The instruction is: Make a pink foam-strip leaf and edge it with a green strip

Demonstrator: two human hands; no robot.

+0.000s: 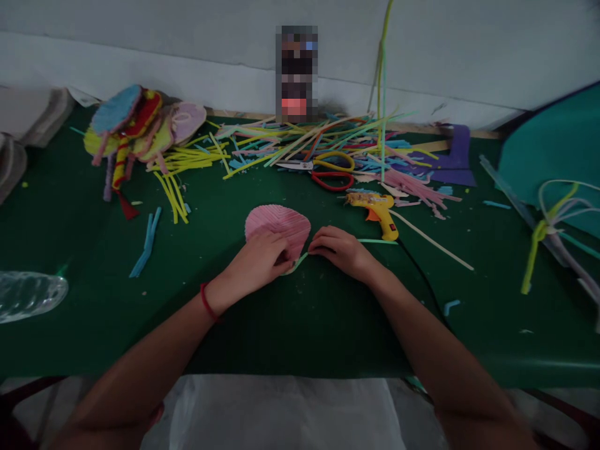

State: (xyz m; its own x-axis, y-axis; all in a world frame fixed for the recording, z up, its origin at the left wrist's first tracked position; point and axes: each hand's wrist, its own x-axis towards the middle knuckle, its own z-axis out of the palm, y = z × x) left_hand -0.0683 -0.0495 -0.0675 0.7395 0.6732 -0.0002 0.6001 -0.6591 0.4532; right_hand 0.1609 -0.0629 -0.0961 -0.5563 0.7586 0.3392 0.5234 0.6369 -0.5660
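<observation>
A round pink piece built from rows of pipe cleaners [281,222] lies on the green table in front of me. My left hand [262,256] grips its lower edge, the thumb and fingers pinched together there. From that edge a pale green pipe cleaner [301,260] runs toward my right hand [342,250], whose fingers pinch it. More of the green strip shows to the right of that hand, reaching toward a yellow hot glue gun [380,209]. The glue gun lies on its side with a tan-crusted front and a glue stick at its rear.
Scissors with red and yellow handles [334,172] lie before a heap of coloured pipe cleaners [300,140]. Finished fan-like pieces [150,128] are piled at the back left. A clear plastic bottle [32,295] lies at the left. The gun's black cord [422,278] crosses the table's right side.
</observation>
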